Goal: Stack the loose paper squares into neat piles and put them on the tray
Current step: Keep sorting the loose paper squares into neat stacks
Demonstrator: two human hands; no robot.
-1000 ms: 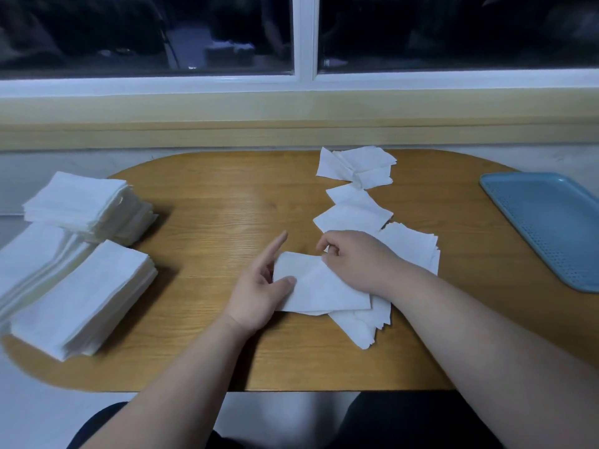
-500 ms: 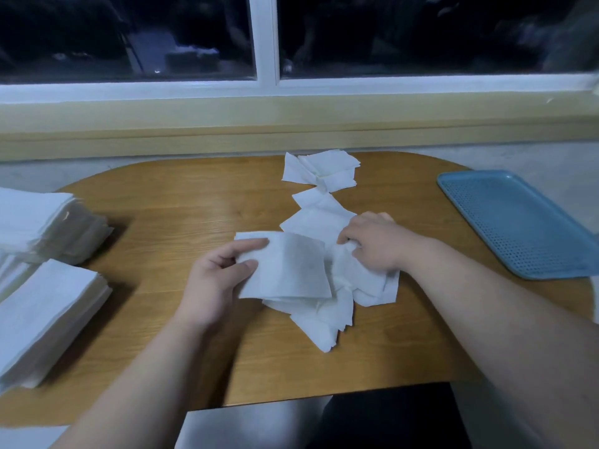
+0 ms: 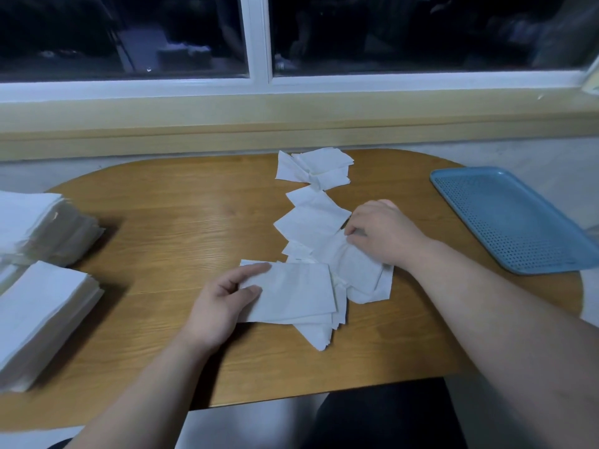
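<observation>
One square point(image 3: 291, 293) pinched in left hand point(image 3: 220, 306), right hand point(image 3: 382, 234) clutching loose squares point(image 3: 311, 222) trailing toward window point(image 3: 421, 34)

No legible text, label, brand, number or sign found on white paper squares point(image 3: 311, 218), blue perforated plastic tray point(image 3: 512, 222) or oval wooden table point(image 3: 194, 222).

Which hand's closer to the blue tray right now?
Right. The right hand grips loose squares mid-table, left of the blue tray, table showing between them. The left hand pinches a paper square farther left, nearer the person.
</observation>
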